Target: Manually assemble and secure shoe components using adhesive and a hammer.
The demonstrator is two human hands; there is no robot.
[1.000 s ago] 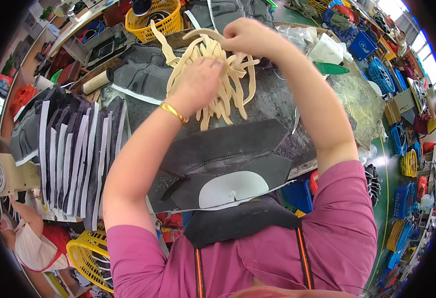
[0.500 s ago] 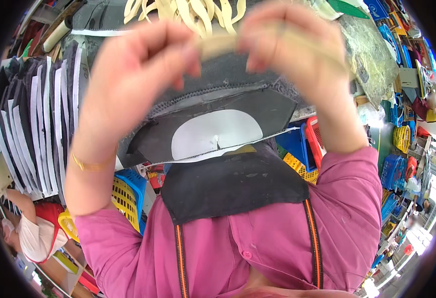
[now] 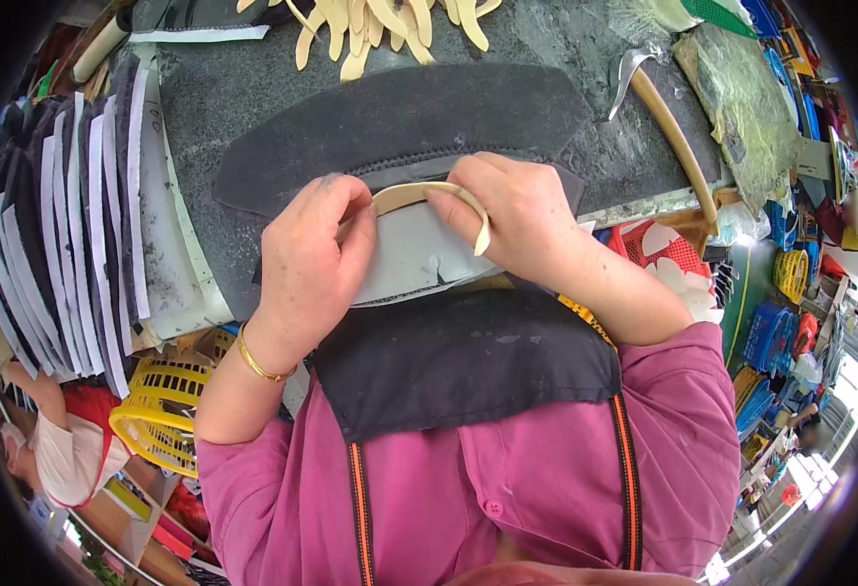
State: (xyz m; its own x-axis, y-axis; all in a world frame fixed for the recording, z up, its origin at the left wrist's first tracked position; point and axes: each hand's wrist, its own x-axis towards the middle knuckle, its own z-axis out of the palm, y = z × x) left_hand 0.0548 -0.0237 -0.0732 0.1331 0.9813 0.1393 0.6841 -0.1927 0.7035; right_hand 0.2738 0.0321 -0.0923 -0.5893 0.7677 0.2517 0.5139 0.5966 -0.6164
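Observation:
A cream curved strip (image 3: 407, 194) is stretched between my two hands along the far edge of a pale grey rounded patch (image 3: 411, 249). My left hand (image 3: 317, 239) pinches the strip's left end. On the other side, my right hand (image 3: 515, 210) grips it between thumb and fingers, and its loose end curls down past the thumb. The patch lies on a dark fabric piece (image 3: 405, 112) with a stitched seam, spread at the near edge of the worktable (image 3: 199, 117). My fingers partly cover the patch and seam.
More cream strips (image 3: 380, 29) lie in a heap at the back. A hammer (image 3: 671, 132) with a wooden handle rests at the right. Dark and white sheets (image 3: 77, 234) stand stacked at the left. Nearby are a yellow basket (image 3: 155, 415), a red basket (image 3: 644, 242) and another person (image 3: 77, 454).
Both hands have come down toward me, bringing the cream strip from above the table to the patch's far edge. The hammer and more of the dark piece are now uncovered.

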